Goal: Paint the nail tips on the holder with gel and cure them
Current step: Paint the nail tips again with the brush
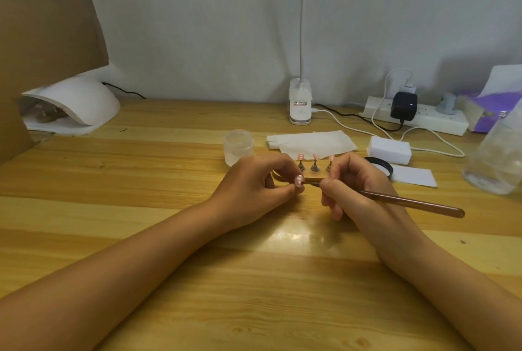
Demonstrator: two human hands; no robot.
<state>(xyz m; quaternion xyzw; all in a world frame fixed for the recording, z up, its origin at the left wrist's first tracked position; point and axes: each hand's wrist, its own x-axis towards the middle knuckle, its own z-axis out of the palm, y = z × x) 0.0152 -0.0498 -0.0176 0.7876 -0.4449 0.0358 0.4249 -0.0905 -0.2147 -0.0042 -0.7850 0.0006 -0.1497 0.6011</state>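
A small pink nail tip (298,180) is pinched between the thumb and fingers of my left hand (254,184), just in front of the holder. My right hand (356,184) grips a brown brush (409,201) like a pen, its tip meeting the held nail tip. Behind my fingers stands the wooden holder (308,175), largely hidden, with three pink nail tips (315,156) on small metal stands. A white curing lamp (76,106) sits at the far left of the table.
A clear jar (238,146) stands left of the holder, with white tissue (310,141) behind it. A black lid (380,167), white paper and a white box (389,149) lie to the right. Further back are a clip lamp (300,105), power strip (418,116) and plastic bottle (497,158).
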